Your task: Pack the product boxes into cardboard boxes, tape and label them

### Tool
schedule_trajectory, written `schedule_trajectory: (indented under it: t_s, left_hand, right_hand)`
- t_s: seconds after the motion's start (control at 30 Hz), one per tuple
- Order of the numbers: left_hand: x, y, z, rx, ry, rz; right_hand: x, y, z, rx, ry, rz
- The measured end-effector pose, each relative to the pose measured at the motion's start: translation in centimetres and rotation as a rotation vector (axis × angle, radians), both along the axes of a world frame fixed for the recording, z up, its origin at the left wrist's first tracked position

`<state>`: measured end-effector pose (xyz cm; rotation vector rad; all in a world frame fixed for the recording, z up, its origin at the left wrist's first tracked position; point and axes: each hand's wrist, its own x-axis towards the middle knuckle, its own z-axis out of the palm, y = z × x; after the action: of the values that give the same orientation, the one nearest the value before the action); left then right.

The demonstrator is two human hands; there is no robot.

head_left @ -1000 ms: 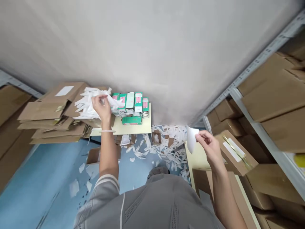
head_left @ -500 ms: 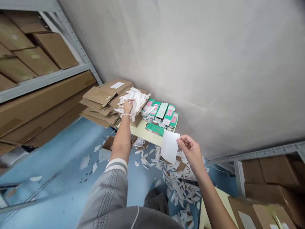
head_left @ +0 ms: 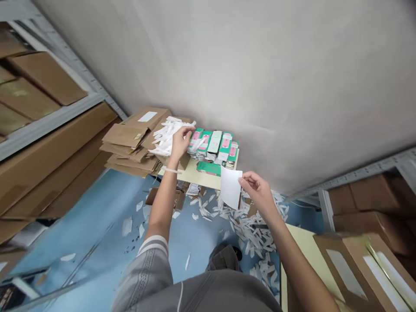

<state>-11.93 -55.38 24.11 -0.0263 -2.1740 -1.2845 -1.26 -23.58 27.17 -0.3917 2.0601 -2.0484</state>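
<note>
A white sheet of paper (head_left: 231, 188) hangs by its right edge from my right hand (head_left: 258, 193), pinched between thumb and fingers. My left hand (head_left: 181, 142) is raised at the right side of a heap of white paper strips (head_left: 166, 135), its fingers loosely bent and the thumb apart, with nothing visible in them. The heap fills a cardboard box (head_left: 184, 161) on the pale yellow table (head_left: 208, 180). Just right of that hand stand several green-and-pink boxes (head_left: 225, 147), with a green box (head_left: 209, 168) lying flat in front.
Flattened cartons (head_left: 130, 134) are stacked left of the heap. White scraps (head_left: 256, 236) litter the blue floor (head_left: 185, 242). Racks of brown cartons (head_left: 42, 78) flank both sides. At lower right, an open carton (head_left: 347, 273) sits on another pale surface. A grey wall (head_left: 260, 65) rises behind.
My left hand has lifted off the strip heap and moved right, towards the green boxes. My right hand still holds the sheet. The view has shifted slightly.
</note>
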Motion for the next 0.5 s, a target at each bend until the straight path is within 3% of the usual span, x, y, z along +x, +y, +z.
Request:
schedule_trajectory:
  t_s: [0.17,0.27,0.37,0.5]
  left_hand:
    - [4.6,11.3,6.5,0.052,0.001,-0.459]
    - [7.1,17.9,9.1,-0.105,-0.065,-0.835]
    - [8.6,24.6,9.6,-0.299,-0.055,-1.092]
    - [11.0,33.9,8.2,-0.2,0.02,-1.246]
  right_hand:
    - [1.4,3.3,2.7,0.036,0.14,-0.132]
    - [3.4,7.2,4.2,0.108,0.227,-0.239]
    - [6.6,11.8,5.2,0.198,0.303,-0.414]
    - [12.4,17.8,5.6,0.322,0.352,-0.722]
